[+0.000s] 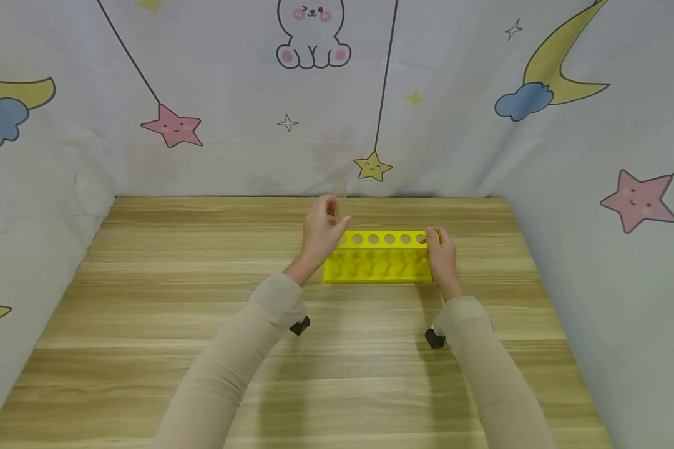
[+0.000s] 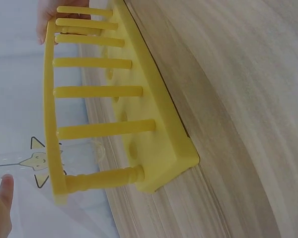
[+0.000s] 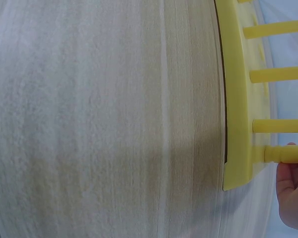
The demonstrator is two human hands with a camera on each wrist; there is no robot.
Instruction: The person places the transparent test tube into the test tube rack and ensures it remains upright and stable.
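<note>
Head view: a yellow rack [image 1: 379,257] sits toward the far edge of the bench [image 1: 174,312], a bit right of the middle. The left hand [image 1: 321,234] is up at the rack's left end, thumb and fingers nearly closed, seemingly pinching a clear tube [image 1: 339,189] that's really hard to make out. The right hand [image 1: 441,252] grips the rack's right end. My guess: the tube is light, stiff and a bit slick, maybe breakable (can't tell glass from plastic), so hold it gently around the sides. The rack looks like light, rigid plastic that could skid, so an end is a decent hold. No brand or writing I can read, and the backdrop [image 1: 247,162] is just cartoons.

Left wrist view: rack's side-on, base on the bench, with thin pegs [image 2: 99,92] I wouldn't lift by. The left fingers poke in at the corner; too faint there to judge the tube. No labels.

Right wrist view: right fingers curled around the end post [image 3: 283,154], a chunkier handhold imo. No lettering here either.
</note>
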